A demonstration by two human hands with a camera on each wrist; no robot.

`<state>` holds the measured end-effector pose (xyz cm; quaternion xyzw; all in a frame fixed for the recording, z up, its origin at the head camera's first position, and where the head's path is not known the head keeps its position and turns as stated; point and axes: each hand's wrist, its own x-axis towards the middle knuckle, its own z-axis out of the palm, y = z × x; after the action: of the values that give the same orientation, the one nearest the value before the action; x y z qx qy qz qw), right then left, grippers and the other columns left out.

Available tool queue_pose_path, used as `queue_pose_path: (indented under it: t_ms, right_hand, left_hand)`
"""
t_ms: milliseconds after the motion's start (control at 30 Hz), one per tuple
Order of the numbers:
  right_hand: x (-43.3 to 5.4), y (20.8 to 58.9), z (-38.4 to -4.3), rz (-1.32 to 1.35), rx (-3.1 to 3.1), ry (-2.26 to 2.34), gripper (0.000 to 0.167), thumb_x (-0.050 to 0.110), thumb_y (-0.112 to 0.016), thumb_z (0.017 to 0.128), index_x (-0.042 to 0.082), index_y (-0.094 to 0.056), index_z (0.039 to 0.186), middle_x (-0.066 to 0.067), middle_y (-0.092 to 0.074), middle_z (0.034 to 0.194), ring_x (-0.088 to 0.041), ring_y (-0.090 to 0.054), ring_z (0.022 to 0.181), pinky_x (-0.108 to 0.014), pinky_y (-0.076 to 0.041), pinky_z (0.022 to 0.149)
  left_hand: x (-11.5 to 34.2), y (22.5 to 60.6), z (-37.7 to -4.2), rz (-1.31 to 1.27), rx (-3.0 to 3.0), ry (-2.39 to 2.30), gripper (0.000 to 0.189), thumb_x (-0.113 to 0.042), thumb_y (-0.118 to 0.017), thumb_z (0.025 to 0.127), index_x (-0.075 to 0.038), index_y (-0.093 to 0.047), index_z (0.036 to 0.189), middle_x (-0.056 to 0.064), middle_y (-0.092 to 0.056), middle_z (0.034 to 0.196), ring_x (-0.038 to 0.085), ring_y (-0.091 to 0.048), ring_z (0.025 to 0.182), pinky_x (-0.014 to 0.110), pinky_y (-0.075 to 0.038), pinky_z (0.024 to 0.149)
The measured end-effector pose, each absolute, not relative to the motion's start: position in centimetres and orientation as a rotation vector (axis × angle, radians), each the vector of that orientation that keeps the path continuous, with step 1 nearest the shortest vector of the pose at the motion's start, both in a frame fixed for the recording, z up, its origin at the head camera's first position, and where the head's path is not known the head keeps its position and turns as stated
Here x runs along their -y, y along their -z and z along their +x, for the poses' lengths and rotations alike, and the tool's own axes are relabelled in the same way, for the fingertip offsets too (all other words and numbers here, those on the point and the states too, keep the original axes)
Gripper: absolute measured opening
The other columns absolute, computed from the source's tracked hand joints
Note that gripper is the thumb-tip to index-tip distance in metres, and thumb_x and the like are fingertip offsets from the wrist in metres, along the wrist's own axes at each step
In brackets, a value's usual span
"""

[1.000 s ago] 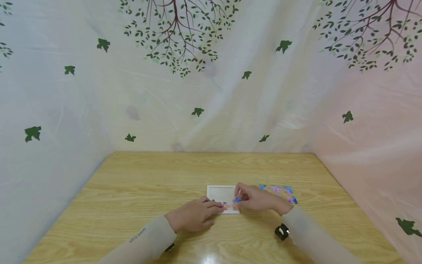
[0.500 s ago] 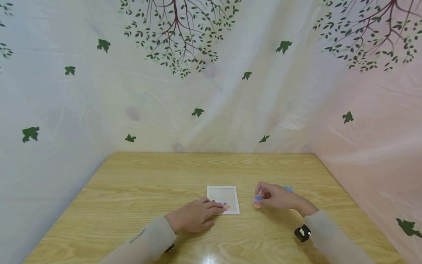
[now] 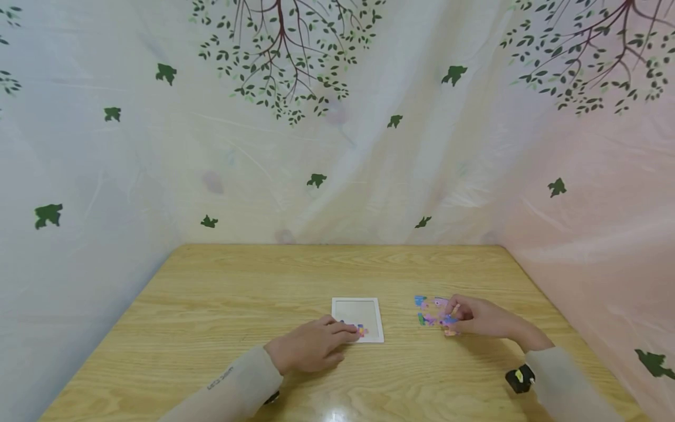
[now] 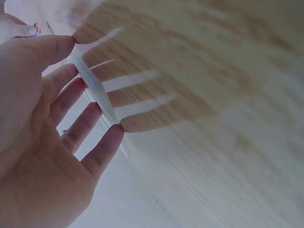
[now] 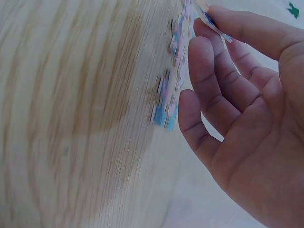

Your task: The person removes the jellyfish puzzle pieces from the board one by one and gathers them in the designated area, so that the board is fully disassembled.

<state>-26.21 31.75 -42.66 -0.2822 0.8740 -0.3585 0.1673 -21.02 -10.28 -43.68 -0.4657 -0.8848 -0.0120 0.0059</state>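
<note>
A white square puzzle frame point(image 3: 380, 321) lies flat near the table's middle. Several joined colourful pieces point(image 3: 361, 330) show along its near side, partly hidden by my left hand point(image 3: 311, 344). That hand's extended fingers rest on the frame; in the left wrist view its fingertips touch the frame's edge point(image 4: 99, 92). Over to the right, my right hand point(image 3: 487, 319) pinches a blue, pink and orange jigsaw piece point(image 3: 450, 327) between thumb and fingers. In the right wrist view, the held piece point(image 5: 213, 23) appears edge-on. Loose jigsaw pieces point(image 3: 426, 319) lie beside this hand, which covers some of them.
The wooden table point(image 3: 253, 275) is bounded by a pale curtain point(image 3: 253, 176) printed with leaves and branches at the back and sides. A black wrist device point(image 3: 520, 378) sits below the right sleeve point(image 3: 569, 381).
My right hand has moved right from the frame, carrying the piece away from the frame's near right corner to the loose pieces. The left hand has stayed on the frame.
</note>
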Motion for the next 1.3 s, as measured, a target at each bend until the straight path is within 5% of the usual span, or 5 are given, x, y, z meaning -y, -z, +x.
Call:
queue_pose_path:
  t_ms: [600, 1300]
  right_hand:
    - [-36.0, 43.7, -25.4, -0.677, -2.379, 1.130, 0.018, 0.009, -0.065, 0.100, -0.003, -0.055, 0.109, -0.007, -0.055, 0.095, -0.010, -0.052, 0.082, -0.024, -0.045, 0.069]
    - [-36.3, 44.5, -25.5, -0.724, -2.274, 1.195, 0.018, 0.004, -0.062, 0.101, -0.009, -0.055, 0.111, -0.003, -0.048, 0.090, -0.007, -0.045, 0.076, -0.023, -0.042, 0.062]
  left_hand:
    - [10.6, 43.5, -21.0, -1.501, 2.678, 0.018, 0.046, -0.024, -0.060, 0.103, -0.012, -0.055, 0.147, 0.001, -0.056, 0.150, 0.025, -0.058, 0.122, 0.034, -0.047, 0.105]
    - [10.5, 43.7, -21.1, -1.484, 2.720, 0.038, 0.047, -0.025, -0.060, 0.104, -0.013, -0.054, 0.149, 0.001, -0.055, 0.150, 0.025, -0.057, 0.122, 0.034, -0.048, 0.105]
